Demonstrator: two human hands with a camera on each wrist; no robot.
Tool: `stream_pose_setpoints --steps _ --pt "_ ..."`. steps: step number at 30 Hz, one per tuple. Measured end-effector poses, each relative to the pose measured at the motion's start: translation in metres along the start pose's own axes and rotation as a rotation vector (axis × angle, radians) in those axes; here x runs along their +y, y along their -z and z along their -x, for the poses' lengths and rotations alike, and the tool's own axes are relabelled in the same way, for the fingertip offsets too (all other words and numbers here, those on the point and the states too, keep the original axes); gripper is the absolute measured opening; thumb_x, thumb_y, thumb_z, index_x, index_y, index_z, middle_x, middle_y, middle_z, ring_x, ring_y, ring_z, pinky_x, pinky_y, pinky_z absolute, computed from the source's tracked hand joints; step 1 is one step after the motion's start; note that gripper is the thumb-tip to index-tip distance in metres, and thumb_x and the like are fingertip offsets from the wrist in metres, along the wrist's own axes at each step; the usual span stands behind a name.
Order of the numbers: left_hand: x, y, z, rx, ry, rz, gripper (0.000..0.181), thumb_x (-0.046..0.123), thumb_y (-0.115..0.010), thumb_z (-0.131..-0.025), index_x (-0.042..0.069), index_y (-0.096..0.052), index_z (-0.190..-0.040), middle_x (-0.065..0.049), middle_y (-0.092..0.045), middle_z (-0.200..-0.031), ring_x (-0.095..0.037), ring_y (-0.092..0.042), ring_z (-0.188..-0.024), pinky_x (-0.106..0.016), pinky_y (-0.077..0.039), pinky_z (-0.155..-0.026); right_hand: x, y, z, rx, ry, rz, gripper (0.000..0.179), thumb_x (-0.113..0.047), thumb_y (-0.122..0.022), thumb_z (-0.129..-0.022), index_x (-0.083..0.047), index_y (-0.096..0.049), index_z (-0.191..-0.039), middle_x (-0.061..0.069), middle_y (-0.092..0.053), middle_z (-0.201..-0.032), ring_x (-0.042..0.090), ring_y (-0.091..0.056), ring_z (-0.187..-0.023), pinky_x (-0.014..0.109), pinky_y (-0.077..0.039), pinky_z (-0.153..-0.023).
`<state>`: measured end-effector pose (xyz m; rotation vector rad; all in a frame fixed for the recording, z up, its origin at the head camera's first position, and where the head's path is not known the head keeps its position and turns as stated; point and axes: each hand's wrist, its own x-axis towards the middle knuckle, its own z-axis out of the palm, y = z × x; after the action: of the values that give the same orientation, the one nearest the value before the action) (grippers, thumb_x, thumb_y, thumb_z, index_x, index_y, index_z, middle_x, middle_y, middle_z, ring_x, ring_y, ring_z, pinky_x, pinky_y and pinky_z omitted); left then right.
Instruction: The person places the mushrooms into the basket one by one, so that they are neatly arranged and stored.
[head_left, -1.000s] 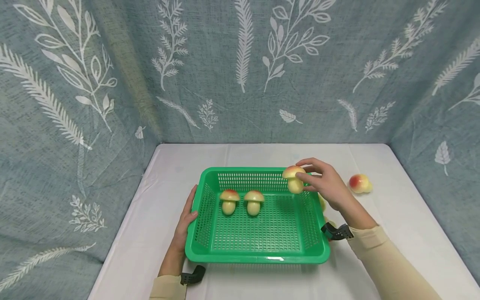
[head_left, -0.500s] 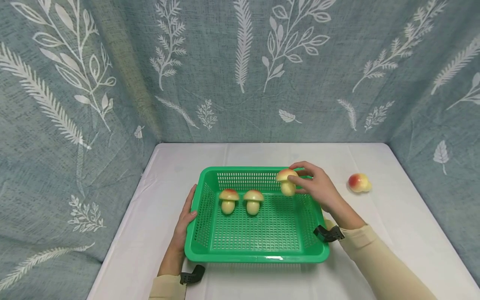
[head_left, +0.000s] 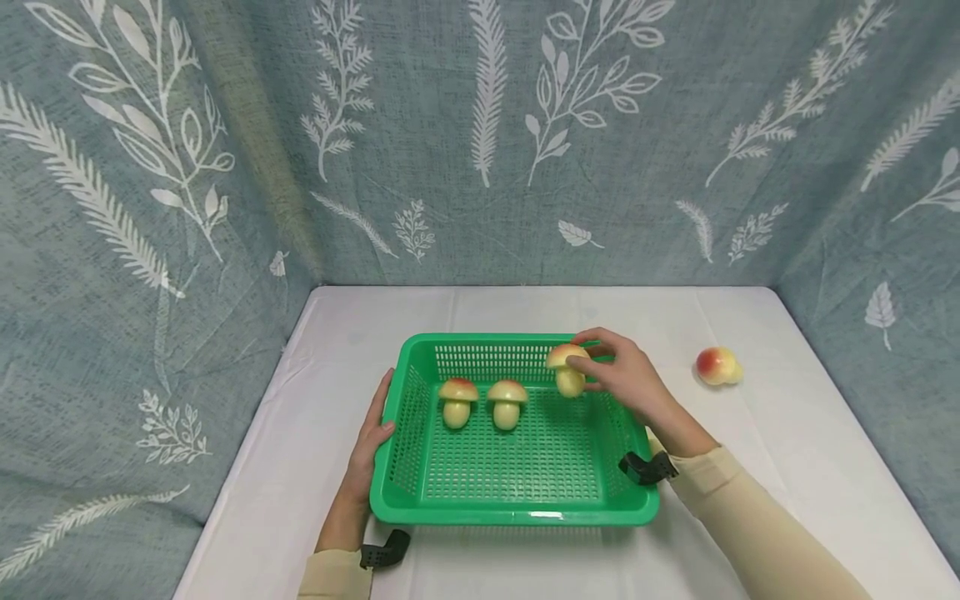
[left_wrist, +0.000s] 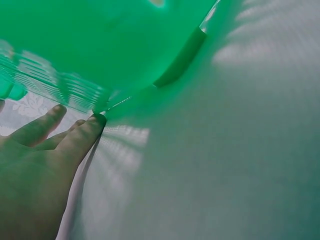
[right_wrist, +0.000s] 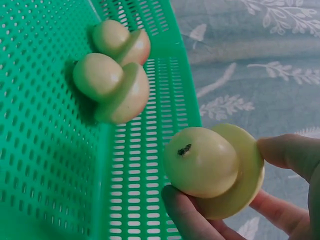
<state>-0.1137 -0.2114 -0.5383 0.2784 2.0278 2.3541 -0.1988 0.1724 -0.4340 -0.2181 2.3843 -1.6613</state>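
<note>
Pinching: your right hand (head_left: 626,375) had thumb and fingers bent about the cap of a red-and-yellow mushroom (head_left: 567,371), gripping it from opposite sides.
Mushroom's place: you held it cap up, over the far right part of the green basket (head_left: 480,517); a small dark mark showed on the rounded end of its stem in your right wrist view.
Left-side hold: your left hand (head_left: 367,446) lay along the basket's left side, the thumb at the rim and the fingers straight and slightly spread against the outside.
Basket floor: a left mushroom (head_left: 457,403) and a middle mushroom (head_left: 507,405) lay side by side, a little apart, caps toward the far wall, stems toward you.
Right of basket: an outlying mushroom (head_left: 717,367) lay on the white tabletop (head_left: 795,433), well apart from the basket; a pale piece (head_left: 654,442) showed beside the right rim, too hidden by your arm to identify.
Wrists: you wore a black band on each, just beyond beige sleeves (head_left: 757,525).
Backdrop: a blue-grey curtain (head_left: 420,108) with white leaf prints hung behind your table.
</note>
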Motion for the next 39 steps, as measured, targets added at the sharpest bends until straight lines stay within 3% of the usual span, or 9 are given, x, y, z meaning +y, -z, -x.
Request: stream_pose_setpoints --steps 11,25,34,39 --pt "-0.001 0.002 0.001 0.002 -0.002 -0.009 0.077 0.022 -0.032 -0.105 0.020 -0.005 -0.177 -0.004 -0.005 -0.182 -0.029 -0.007 -0.165 -0.038 -0.026 -0.120 0.002 -0.009 -0.005 -0.020 -0.021 0.090 0.040 -0.025 -0.077 -0.104 -0.004 -0.068 -0.137 0.028 -0.062 -0.134 0.036 -0.073 -0.103 0.053 -0.062 -0.086" --pt "-0.002 0.003 0.000 -0.008 -0.003 -0.007 0.077 0.024 -0.033 -0.105 0.022 -0.006 -0.177 -0.002 -0.006 -0.182 -0.030 -0.010 -0.164 -0.034 -0.031 -0.118 0.010 -0.030 -0.009 -0.050 -0.030 0.225 0.040 -0.023 -0.075 -0.105 -0.002 -0.066 -0.138 0.026 -0.068 -0.121 0.026 -0.075 -0.083 0.049 -0.064 -0.076" --pt "-0.001 0.004 -0.001 0.001 0.001 -0.004 0.078 0.022 -0.033 -0.104 0.020 -0.006 -0.177 -0.002 -0.007 -0.182 -0.029 -0.008 -0.165 -0.039 -0.025 -0.121 0.009 -0.032 -0.012 -0.084 -0.042 0.399 0.036 -0.028 -0.071 -0.107 -0.005 -0.066 -0.135 0.024 -0.070 -0.126 0.033 -0.071 -0.100 0.044 -0.057 -0.073" --pt "-0.003 0.002 -0.001 -0.002 0.002 0.005 0.078 0.023 -0.033 -0.104 0.021 -0.006 -0.177 -0.003 -0.007 -0.182 -0.030 -0.009 -0.165 -0.039 -0.027 -0.121 0.013 -0.032 -0.012 -0.105 -0.048 0.437 0.033 -0.026 -0.069 -0.107 -0.004 -0.064 -0.131 0.020 -0.070 -0.117 0.029 -0.067 -0.088 0.041 -0.053 -0.069"
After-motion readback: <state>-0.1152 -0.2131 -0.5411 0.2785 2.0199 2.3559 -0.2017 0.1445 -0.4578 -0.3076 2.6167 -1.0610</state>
